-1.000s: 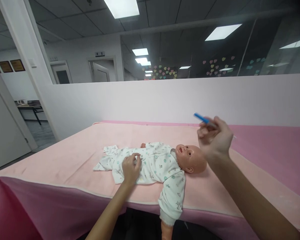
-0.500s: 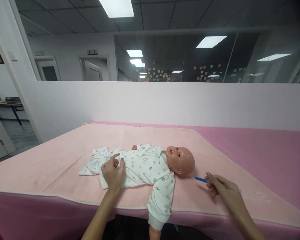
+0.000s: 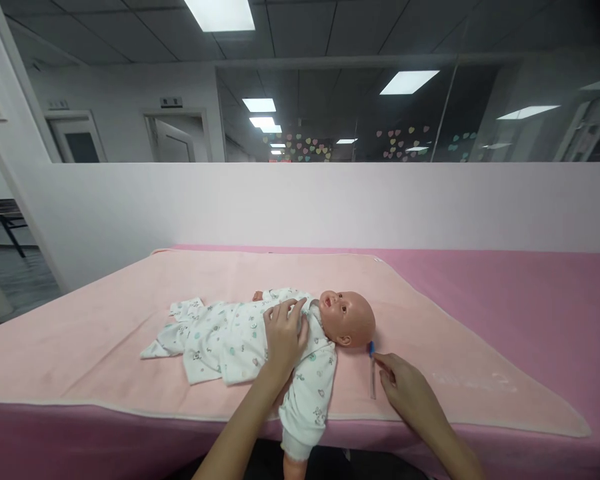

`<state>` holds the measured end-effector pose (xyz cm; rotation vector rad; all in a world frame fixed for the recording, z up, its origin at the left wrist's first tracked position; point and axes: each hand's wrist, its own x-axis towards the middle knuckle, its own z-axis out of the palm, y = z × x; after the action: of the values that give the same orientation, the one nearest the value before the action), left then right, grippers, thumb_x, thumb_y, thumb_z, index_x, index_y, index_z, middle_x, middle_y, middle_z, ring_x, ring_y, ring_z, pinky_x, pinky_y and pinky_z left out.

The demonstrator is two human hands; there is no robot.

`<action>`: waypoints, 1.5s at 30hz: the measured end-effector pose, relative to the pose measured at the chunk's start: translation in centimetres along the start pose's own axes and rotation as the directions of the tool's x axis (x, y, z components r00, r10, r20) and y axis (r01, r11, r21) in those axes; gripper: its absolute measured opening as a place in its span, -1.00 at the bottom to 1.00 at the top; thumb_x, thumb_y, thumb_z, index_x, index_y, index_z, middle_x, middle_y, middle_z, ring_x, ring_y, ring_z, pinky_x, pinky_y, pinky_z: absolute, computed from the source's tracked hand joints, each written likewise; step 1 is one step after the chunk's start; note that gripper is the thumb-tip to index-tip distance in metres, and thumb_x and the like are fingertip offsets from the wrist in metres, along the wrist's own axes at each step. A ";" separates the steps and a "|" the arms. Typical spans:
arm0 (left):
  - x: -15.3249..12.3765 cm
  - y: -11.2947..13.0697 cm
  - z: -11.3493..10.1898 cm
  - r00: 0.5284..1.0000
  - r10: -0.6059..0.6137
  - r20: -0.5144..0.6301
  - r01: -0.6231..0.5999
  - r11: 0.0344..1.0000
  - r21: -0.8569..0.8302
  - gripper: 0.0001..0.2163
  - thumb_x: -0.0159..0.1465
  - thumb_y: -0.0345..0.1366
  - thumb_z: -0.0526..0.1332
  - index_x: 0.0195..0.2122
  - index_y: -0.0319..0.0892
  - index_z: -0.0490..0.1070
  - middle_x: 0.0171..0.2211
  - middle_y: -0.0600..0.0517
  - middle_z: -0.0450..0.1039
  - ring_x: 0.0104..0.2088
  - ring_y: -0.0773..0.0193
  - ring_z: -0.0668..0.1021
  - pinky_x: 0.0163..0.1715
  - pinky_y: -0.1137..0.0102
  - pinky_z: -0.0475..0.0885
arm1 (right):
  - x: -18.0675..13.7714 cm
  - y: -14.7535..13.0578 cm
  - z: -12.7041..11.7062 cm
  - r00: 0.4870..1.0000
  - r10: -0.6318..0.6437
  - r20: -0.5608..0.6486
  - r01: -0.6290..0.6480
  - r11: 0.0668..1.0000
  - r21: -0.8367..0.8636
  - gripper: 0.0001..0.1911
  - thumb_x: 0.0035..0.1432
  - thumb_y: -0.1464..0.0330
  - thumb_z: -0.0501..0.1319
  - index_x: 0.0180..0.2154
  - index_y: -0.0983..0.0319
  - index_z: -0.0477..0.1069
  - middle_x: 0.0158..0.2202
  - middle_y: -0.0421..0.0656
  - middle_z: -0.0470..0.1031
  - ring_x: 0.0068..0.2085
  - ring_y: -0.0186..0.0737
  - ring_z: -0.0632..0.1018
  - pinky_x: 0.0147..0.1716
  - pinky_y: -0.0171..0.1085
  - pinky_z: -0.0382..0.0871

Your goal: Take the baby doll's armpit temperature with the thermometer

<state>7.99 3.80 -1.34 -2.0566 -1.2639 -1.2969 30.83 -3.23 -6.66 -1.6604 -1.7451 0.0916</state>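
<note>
A baby doll [image 3: 347,319] lies on its back with its head to the right, dressed in a white patterned outfit [image 3: 230,340]. My left hand [image 3: 285,333] is over the doll's chest, fingers bent and apart, holding nothing. Beside the doll's head, a slim clear stick with a blue end [image 3: 373,373] lies on the peach blanket [image 3: 105,320]; its exact kind is too small to tell. My right hand [image 3: 405,383] is just right of the stick. A fingertip reaches its blue end, while the thumb stays apart.
Pink cloth [image 3: 545,320] shows beyond the blanket at the right. Behind stands a low white wall [image 3: 330,207] with glass above it. The doll's near sleeve [image 3: 307,400] hangs over the front edge.
My left hand has moved right, from the doll's lower body to its chest. The stick, earlier pinched in my right hand, now lies close to the doll's head. The view has turned slightly right.
</note>
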 end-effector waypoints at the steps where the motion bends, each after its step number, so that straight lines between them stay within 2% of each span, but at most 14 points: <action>1: 0.0 0.1 0.5 1.000 -0.013 0.025 0.013 1.000 0.004 -0.73 0.21 -0.38 0.06 -0.07 -0.10 0.35 -0.17 -0.06 0.41 -0.17 0.19 0.43 -0.14 0.25 0.16 | 0.0 -0.7 -0.2 0.999 0.032 -0.016 -0.031 0.998 0.053 -0.65 0.06 0.37 -0.03 -0.21 0.26 0.46 -0.37 -0.08 0.51 -0.39 -0.15 0.49 -0.38 -0.23 0.34; 4: -0.2 0.0 1.2 0.998 -0.012 0.060 0.011 1.000 0.009 -0.78 0.21 -0.38 0.06 -0.14 -0.10 0.39 -0.16 -0.05 0.41 -0.15 0.17 0.42 -0.11 0.22 0.16 | 0.5 -4.3 -0.7 0.992 0.092 -0.087 -0.069 0.968 0.240 -0.72 0.09 0.30 0.03 -0.24 0.23 0.45 -0.44 -0.11 0.49 -0.50 -0.18 0.45 -0.47 -0.25 0.32; 5: -0.3 -0.1 1.2 0.998 -0.007 0.062 0.007 1.000 0.005 -0.80 0.21 -0.38 0.06 -0.18 -0.11 0.40 -0.16 -0.05 0.41 -0.15 0.18 0.42 -0.11 0.22 0.16 | 1.0 -5.9 -0.6 0.990 0.074 -0.120 -0.034 0.950 0.310 -0.75 0.08 0.31 0.05 -0.26 0.22 0.45 -0.41 -0.10 0.50 -0.45 -0.17 0.47 -0.44 -0.24 0.33; 8: -0.6 -0.2 0.9 0.998 -0.007 0.066 0.008 1.000 -0.018 -0.85 0.21 -0.38 0.05 -0.27 -0.13 0.40 -0.21 -0.04 0.42 -0.18 0.20 0.42 -0.12 0.24 0.17 | 3.6 -10.6 0.6 0.970 -0.072 -0.233 0.178 0.862 0.475 -0.77 0.07 0.42 0.04 -0.30 0.19 0.45 -0.31 -0.09 0.50 -0.27 -0.13 0.49 -0.25 -0.21 0.35; 10: -0.8 -0.3 0.8 0.998 -0.008 0.066 0.011 0.999 -0.041 -0.86 0.20 -0.37 0.05 -0.29 -0.15 0.38 -0.25 -0.03 0.43 -0.22 0.21 0.42 -0.14 0.25 0.18 | 5.6 -12.9 2.4 0.941 -0.158 -0.299 0.292 0.827 0.481 -0.67 0.02 0.51 -0.02 -0.27 0.18 0.45 -0.28 -0.10 0.49 -0.21 -0.13 0.47 -0.18 -0.17 0.34; 12: -1.0 -0.6 0.9 0.999 -0.018 0.043 0.020 0.998 -0.053 -0.86 0.18 -0.37 0.06 -0.29 -0.18 0.37 -0.30 -0.04 0.43 -0.25 0.19 0.41 -0.15 0.24 0.18 | 7.3 -14.2 4.5 0.929 -0.231 -0.289 0.352 0.793 0.497 -0.60 -0.05 0.57 -0.05 -0.25 0.19 0.45 -0.25 -0.11 0.48 -0.20 -0.17 0.46 -0.16 -0.18 0.34; 15: -1.2 -1.0 1.1 0.999 -0.053 -0.010 0.053 0.998 -0.038 -0.86 0.17 -0.39 0.05 -0.31 -0.21 0.37 -0.35 -0.06 0.42 -0.28 0.16 0.39 -0.17 0.22 0.18 | 8.5 -14.4 7.0 0.931 -0.267 -0.248 0.362 0.753 0.550 -0.57 -0.07 0.58 -0.07 -0.23 0.22 0.45 -0.24 -0.11 0.49 -0.22 -0.21 0.47 -0.17 -0.22 0.36; 19: -1.3 -1.1 1.2 0.999 -0.041 -0.023 0.040 0.998 -0.044 -0.85 0.18 -0.41 0.03 -0.32 -0.19 0.37 -0.37 -0.06 0.41 -0.29 0.17 0.39 -0.17 0.21 0.18 | 8.1 -13.5 8.4 0.931 -0.204 -0.302 0.349 0.735 0.581 -0.58 -0.04 0.56 -0.07 -0.21 0.22 0.44 -0.22 -0.11 0.49 -0.19 -0.20 0.47 -0.13 -0.20 0.35; 26: -1.3 -0.8 0.9 0.997 -0.073 0.016 0.074 0.992 -0.105 -0.86 0.21 -0.38 0.02 -0.32 -0.17 0.35 -0.38 -0.02 0.43 -0.31 0.18 0.40 -0.15 0.22 0.16 | 7.6 -12.8 8.8 0.937 -0.104 -0.334 0.296 0.744 0.599 -0.61 -0.09 0.54 -0.07 -0.27 0.22 0.42 -0.27 -0.11 0.48 -0.19 -0.18 0.46 -0.14 -0.18 0.34; 29: -1.4 -0.7 0.7 0.996 -0.085 0.024 0.087 0.989 -0.117 -0.86 0.22 -0.38 0.01 -0.32 -0.16 0.35 -0.37 0.00 0.43 -0.30 0.19 0.40 -0.16 0.23 0.17 | 7.5 -12.8 8.8 0.934 -0.103 -0.341 0.295 0.760 0.579 -0.64 -0.08 0.53 -0.07 -0.30 0.22 0.40 -0.30 -0.11 0.46 -0.20 -0.18 0.45 -0.14 -0.18 0.33; 34: -1.4 -0.7 0.6 0.994 -0.107 0.034 0.110 0.988 -0.108 -0.84 0.25 -0.37 0.00 -0.31 -0.16 0.36 -0.37 0.00 0.44 -0.31 0.21 0.40 -0.19 0.26 0.17 | 7.1 -12.9 8.3 0.924 -0.122 -0.362 0.319 0.765 0.559 -0.67 0.01 0.53 -0.08 -0.24 0.25 0.36 -0.25 -0.07 0.43 -0.18 -0.19 0.43 -0.12 -0.17 0.31; 45: -1.2 -0.8 0.9 0.992 -0.121 0.029 0.123 0.987 -0.102 -0.85 0.26 -0.35 0.03 -0.25 -0.15 0.39 -0.30 0.02 0.47 -0.27 0.23 0.41 -0.15 0.27 0.15 | 7.4 -12.6 9.0 0.930 -0.056 -0.364 0.274 0.767 0.580 -0.66 0.07 0.50 -0.05 -0.12 0.28 0.33 -0.19 -0.03 0.45 -0.15 -0.19 0.46 -0.11 -0.20 0.33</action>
<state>7.55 4.26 -2.87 -2.0980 -1.3783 -1.4247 16.05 4.97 -3.71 -0.9587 -1.3870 0.2661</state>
